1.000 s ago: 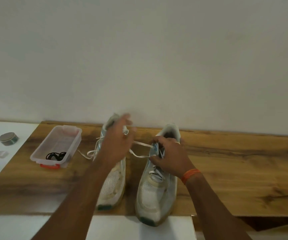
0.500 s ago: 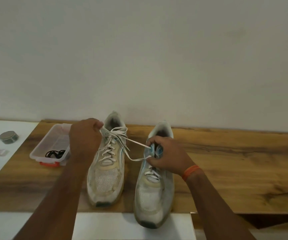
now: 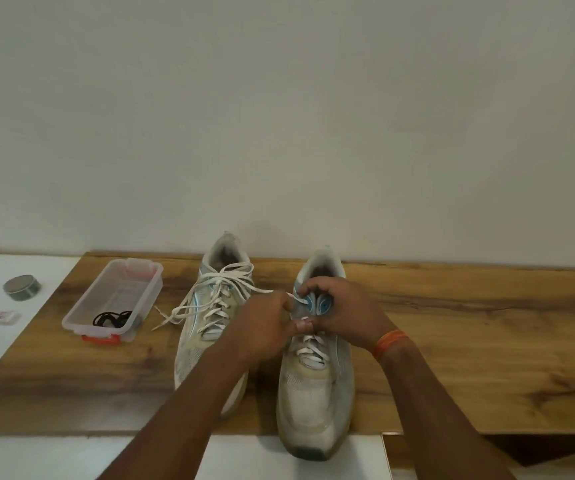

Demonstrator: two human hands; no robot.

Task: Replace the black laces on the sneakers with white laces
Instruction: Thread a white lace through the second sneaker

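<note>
Against a plain pale wall, one wooden tabletop (image 3: 452, 341) bears two white mesh sneakers (image 3: 315, 386), both hands, left (image 3: 265, 327) and right (image 3: 343, 315), pinching the right one's white lace (image 3: 310, 351), plus one clear plastic tub (image 3: 114, 299) holding black laces (image 3: 112, 319).

The left hand (image 3: 265, 327) and right hand (image 3: 344, 315) hide the right sneaker's (image 3: 317, 393) upper eyelets; both forearms run off the bottom edge.
</note>
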